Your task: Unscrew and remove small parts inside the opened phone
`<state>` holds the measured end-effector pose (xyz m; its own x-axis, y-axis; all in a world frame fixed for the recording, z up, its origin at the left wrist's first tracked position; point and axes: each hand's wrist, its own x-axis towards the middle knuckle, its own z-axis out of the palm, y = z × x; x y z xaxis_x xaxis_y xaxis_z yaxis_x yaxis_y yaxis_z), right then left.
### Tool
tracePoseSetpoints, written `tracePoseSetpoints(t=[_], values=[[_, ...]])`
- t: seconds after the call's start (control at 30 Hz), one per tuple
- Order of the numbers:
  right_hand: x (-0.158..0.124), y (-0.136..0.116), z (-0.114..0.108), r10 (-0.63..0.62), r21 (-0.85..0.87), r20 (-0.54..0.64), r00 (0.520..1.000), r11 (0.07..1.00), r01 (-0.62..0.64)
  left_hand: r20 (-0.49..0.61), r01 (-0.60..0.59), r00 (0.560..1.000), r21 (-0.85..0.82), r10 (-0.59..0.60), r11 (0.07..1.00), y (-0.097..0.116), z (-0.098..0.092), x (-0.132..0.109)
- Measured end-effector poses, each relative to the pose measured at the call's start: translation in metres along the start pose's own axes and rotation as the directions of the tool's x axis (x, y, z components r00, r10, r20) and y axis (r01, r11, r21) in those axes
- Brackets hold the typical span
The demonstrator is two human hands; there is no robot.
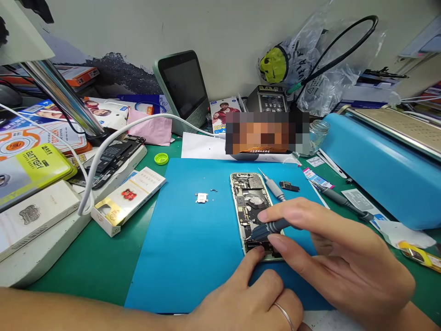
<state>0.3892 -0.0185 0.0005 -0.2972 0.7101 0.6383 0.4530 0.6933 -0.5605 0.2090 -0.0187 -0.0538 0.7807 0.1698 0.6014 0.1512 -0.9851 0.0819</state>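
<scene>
An opened smartphone (255, 200) lies on the blue mat with its circuit boards and inner parts bare. My right hand (347, 257) pinches a small dark screwdriver (267, 231) between thumb and fingers, its tip at the phone's lower left side. With the index finger my left hand (251, 294) presses on the phone's bottom end; its other fingers are curled and the thumb is hidden. A second screwdriver (274, 186), silver-grey, rests beside the phone's upper right. Further right is a small dark phone part (289, 186). Left of the phone sits a small silver metal plate (201, 197) near tiny loose bits.
A propped phone (265, 138) with a blurred screen stands behind the blue mat (179, 257). At left are a cigarette pack (129, 200), a white cable (103, 147) and another opened phone (113, 161). Rightward lie a grey screwdriver (344, 198) and a yellow cutter (420, 256).
</scene>
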Motion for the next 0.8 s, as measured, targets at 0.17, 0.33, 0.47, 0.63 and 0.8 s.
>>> tracePoseSetpoints(t=[0.17,0.33,0.47,0.63,0.8], values=[[-0.002,0.001,0.001,-0.005,-0.022,-0.010,1.000,1.000,0.005,-0.017,-0.005,1.000,0.002,0.005,1.000,0.001,0.000,-0.001],[0.003,-0.002,-0.001,-0.045,-0.005,0.059,0.997,0.999,0.045,-0.071,0.014,0.997,0.005,-0.013,1.000,0.002,0.003,0.000],[0.008,-0.005,-0.003,-0.065,0.015,0.095,0.993,0.998,0.064,-0.050,-0.008,0.999,0.005,0.009,1.000,0.000,0.002,-0.001],[0.008,-0.005,0.004,-0.065,-0.057,0.057,0.996,0.996,0.069,-0.030,-0.013,0.999,-0.004,0.013,1.000,0.001,0.006,-0.004],[0.007,-0.006,0.009,-0.146,-0.232,0.042,0.988,0.961,0.151,-0.083,0.045,0.996,0.004,-0.044,0.999,0.001,0.012,-0.004]])
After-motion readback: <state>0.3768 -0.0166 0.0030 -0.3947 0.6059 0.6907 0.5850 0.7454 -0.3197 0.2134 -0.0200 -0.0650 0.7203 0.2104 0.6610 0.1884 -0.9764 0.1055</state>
